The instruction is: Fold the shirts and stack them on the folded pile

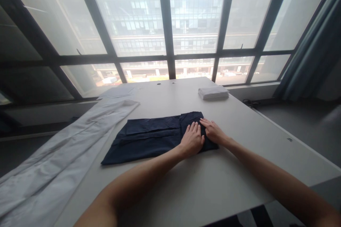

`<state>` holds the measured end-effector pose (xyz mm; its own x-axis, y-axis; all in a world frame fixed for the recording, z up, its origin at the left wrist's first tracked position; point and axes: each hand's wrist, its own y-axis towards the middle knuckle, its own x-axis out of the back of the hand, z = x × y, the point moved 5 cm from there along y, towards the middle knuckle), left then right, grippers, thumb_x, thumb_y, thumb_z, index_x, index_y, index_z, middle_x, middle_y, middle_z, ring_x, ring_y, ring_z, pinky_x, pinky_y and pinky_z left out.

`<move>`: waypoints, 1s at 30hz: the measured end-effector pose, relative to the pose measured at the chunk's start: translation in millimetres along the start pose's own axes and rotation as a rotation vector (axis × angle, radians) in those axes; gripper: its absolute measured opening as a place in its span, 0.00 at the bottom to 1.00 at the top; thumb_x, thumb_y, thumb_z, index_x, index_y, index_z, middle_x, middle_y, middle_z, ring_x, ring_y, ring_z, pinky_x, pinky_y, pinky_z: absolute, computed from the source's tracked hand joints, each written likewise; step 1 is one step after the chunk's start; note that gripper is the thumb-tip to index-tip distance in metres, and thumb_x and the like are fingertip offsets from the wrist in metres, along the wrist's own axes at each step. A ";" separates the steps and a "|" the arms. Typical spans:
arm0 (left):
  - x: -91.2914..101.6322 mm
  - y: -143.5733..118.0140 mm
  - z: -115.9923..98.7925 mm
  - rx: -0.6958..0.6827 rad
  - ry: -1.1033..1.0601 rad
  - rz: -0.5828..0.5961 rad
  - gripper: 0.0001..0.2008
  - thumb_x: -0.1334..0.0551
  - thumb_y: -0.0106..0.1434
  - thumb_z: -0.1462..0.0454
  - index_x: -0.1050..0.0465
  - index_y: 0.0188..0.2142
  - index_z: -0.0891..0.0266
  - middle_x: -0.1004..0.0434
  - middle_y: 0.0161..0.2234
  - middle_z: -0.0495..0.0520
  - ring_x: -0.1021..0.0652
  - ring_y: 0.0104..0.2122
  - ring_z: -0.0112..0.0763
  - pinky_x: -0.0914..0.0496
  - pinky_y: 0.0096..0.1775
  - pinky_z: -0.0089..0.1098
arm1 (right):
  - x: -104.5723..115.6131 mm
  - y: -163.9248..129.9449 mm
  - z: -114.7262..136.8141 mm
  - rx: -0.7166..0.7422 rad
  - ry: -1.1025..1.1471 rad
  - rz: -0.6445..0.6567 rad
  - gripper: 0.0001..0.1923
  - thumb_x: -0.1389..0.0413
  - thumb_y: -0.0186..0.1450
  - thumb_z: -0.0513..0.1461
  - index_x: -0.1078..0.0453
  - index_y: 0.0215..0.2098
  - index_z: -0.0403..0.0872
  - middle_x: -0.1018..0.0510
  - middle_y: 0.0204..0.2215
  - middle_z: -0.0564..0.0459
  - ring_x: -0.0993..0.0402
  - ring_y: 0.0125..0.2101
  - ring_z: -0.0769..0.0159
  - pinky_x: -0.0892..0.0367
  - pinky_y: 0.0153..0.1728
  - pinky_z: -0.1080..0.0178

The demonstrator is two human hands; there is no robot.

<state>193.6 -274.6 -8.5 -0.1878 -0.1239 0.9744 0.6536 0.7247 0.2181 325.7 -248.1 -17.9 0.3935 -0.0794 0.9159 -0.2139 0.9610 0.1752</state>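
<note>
A dark navy piece of folded cloth (149, 136) lies across the middle of the table, its right end doubled over into a thicker layer. My left hand (192, 138) rests palm down on that doubled end, fingers stretched out. Close beside it, my right hand (213, 130) lies on the cloth's right edge with its fingers extended toward the left hand. Neither hand grips the fabric. Whether the cloth is a garment, I cannot tell. Some of its right end is hidden under my hands.
White fabric (80, 142) stretches along the left side of the white table (255, 149) and hangs past its edge. White sheets (117, 91) lie at the back left. A stack of folded white cloths (213, 93) sits at the back right. Windows stand behind; a curtain (309, 49) hangs right.
</note>
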 end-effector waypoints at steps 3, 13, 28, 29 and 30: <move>0.6 1.7 1.7 0.005 -0.037 0.015 0.32 0.51 0.73 0.55 0.44 0.69 0.77 0.46 0.70 0.70 0.46 0.71 0.48 0.50 0.69 0.46 | -0.2 0.5 -1.9 0.009 0.016 0.007 0.34 0.58 0.65 0.30 0.39 0.69 0.41 0.40 0.70 0.43 0.48 0.70 0.57 0.53 0.69 0.47; 13.0 24.2 54.0 0.059 -0.117 0.036 0.31 0.50 0.74 0.55 0.41 0.68 0.74 0.47 0.71 0.67 0.47 0.71 0.48 0.50 0.69 0.47 | -2.8 1.9 -1.9 0.025 0.029 0.019 0.30 0.57 0.70 0.35 0.39 0.69 0.41 0.41 0.70 0.43 0.49 0.70 0.55 0.52 0.69 0.47; -7.3 26.6 64.4 0.075 -0.092 0.044 0.31 0.54 0.74 0.55 0.47 0.71 0.70 0.48 0.72 0.65 0.47 0.71 0.48 0.51 0.68 0.50 | -1.4 71.6 28.5 0.009 -0.039 0.002 0.32 0.63 0.75 0.43 0.51 0.73 0.39 0.53 0.73 0.40 0.60 0.73 0.54 0.59 0.69 0.44; -8.0 26.2 64.6 0.070 -0.086 0.045 0.30 0.55 0.74 0.57 0.47 0.71 0.71 0.48 0.72 0.65 0.47 0.71 0.47 0.51 0.68 0.50 | -6.1 75.4 26.5 -0.017 -0.057 0.054 0.32 0.64 0.75 0.44 0.52 0.74 0.39 0.54 0.74 0.41 0.61 0.73 0.54 0.61 0.69 0.41; -8.6 25.8 64.5 0.063 -0.080 0.047 0.30 0.55 0.74 0.59 0.47 0.71 0.72 0.49 0.72 0.65 0.47 0.71 0.47 0.50 0.68 0.50 | -10.4 78.0 23.2 -0.038 -0.075 0.103 0.33 0.66 0.76 0.46 0.53 0.74 0.40 0.55 0.74 0.41 0.62 0.73 0.53 0.62 0.69 0.39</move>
<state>164.8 -211.2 -14.8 -0.2178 -0.0364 0.9753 0.6164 0.7697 0.1664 284.2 -178.4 -5.4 0.3031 0.0023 0.9529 -0.2148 0.9744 0.0660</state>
